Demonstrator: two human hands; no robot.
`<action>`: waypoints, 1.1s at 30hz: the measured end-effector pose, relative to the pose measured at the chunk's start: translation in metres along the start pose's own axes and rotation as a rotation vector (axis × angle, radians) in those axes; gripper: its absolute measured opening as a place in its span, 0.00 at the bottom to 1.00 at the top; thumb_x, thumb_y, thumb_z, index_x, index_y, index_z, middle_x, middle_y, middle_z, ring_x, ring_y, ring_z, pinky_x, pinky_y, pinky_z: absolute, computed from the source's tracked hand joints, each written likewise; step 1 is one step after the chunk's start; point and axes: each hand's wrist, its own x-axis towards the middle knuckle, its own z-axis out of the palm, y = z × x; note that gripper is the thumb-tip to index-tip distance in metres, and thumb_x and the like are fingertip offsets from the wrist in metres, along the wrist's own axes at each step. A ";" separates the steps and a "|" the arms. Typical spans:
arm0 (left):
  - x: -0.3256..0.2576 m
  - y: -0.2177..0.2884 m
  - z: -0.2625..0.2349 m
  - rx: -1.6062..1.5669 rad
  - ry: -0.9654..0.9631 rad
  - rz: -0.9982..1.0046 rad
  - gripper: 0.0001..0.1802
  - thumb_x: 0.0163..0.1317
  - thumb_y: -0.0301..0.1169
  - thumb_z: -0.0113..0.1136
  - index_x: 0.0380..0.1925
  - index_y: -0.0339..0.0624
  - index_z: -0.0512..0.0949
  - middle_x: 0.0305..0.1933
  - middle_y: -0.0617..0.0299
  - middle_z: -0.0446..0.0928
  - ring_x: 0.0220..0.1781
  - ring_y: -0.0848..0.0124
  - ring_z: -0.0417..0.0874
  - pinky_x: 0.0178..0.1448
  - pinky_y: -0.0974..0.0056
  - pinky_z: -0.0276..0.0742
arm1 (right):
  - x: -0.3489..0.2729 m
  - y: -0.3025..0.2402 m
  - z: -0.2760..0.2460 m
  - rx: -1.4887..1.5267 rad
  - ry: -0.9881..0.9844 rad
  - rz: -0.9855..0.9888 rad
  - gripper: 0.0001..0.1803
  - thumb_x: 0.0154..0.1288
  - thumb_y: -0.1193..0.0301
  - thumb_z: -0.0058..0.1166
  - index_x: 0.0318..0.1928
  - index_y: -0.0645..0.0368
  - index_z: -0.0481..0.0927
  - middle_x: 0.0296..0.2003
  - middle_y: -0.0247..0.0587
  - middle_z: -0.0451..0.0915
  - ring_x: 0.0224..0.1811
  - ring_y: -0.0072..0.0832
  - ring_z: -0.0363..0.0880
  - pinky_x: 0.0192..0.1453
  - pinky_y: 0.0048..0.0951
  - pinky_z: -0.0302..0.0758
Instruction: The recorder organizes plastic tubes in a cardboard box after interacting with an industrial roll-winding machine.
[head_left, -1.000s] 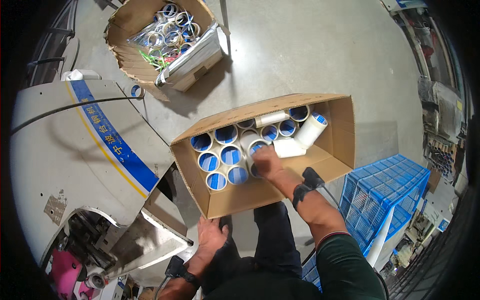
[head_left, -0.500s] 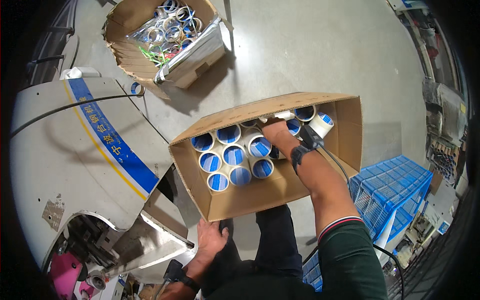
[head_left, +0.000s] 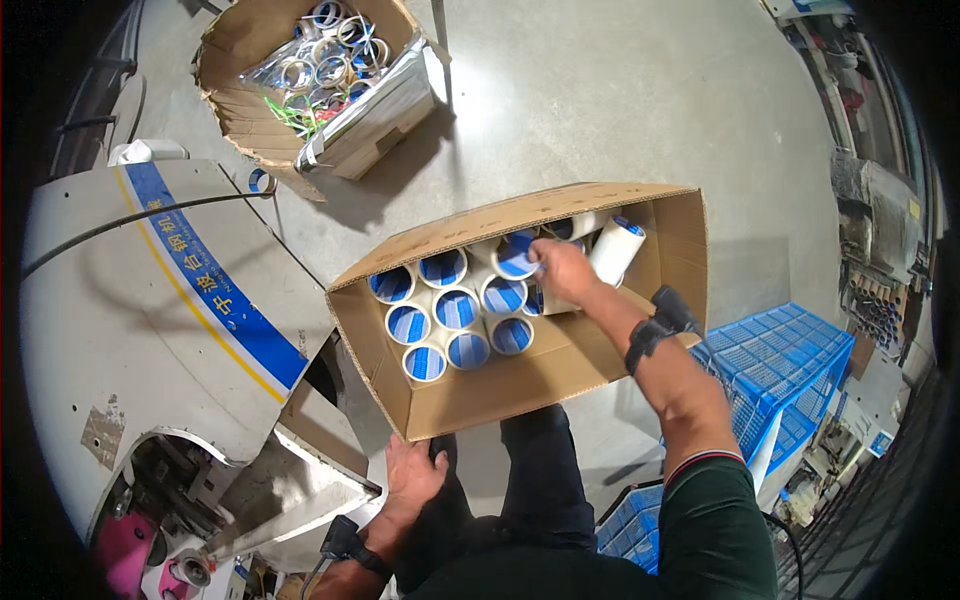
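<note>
A cardboard box (head_left: 560, 385) lies in front of me with its open side toward me. Inside are several white rolls with blue inner cores (head_left: 456, 309), stacked in rows at the left. My right hand (head_left: 565, 270) reaches in and is closed on the edge of one white roll (head_left: 513, 262) in the upper row. To the right of that hand, another white roll (head_left: 618, 250) leans at a tilt. My left hand (head_left: 415, 472) rests at the box's lower left corner, thumb spread from the fingers, its fingertips partly hidden by the edge.
Behind stands a torn carton (head_left: 250, 120) full of loose rings and plastic scraps. A grey machine cover (head_left: 150, 300) with a blue stripe fills the left, a cable crossing it. Blue plastic crates (head_left: 780, 350) stand at the right, with shelving (head_left: 880, 210) beyond.
My right hand has drawn back from deep in the box and now grips a roll by its edge. The right-hand roll has tilted more upright. The whole view has shifted slightly.
</note>
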 end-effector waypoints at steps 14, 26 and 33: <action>0.001 0.002 -0.005 -0.015 -0.020 -0.014 0.25 0.47 0.31 0.62 0.49 0.38 0.75 0.49 0.47 0.74 0.51 0.46 0.69 0.55 0.47 0.66 | -0.042 0.030 0.064 -0.576 -0.582 0.255 0.29 0.60 0.71 0.52 0.63 0.49 0.65 0.47 0.47 0.80 0.49 0.43 0.80 0.47 0.41 0.79; 0.002 0.002 -0.003 -0.009 -0.037 -0.022 0.25 0.47 0.30 0.63 0.48 0.38 0.76 0.50 0.47 0.74 0.52 0.45 0.69 0.55 0.48 0.67 | -0.090 0.078 -0.013 -0.589 -0.397 0.158 0.07 0.50 0.69 0.54 0.28 0.56 0.82 0.32 0.50 0.82 0.37 0.46 0.81 0.42 0.44 0.77; 0.002 0.000 0.002 -0.025 0.003 0.018 0.24 0.49 0.34 0.61 0.48 0.38 0.76 0.48 0.47 0.75 0.50 0.44 0.70 0.54 0.46 0.65 | -0.118 0.057 0.005 -0.151 -0.145 0.039 0.09 0.51 0.67 0.54 0.30 0.59 0.78 0.30 0.53 0.78 0.35 0.51 0.77 0.41 0.47 0.73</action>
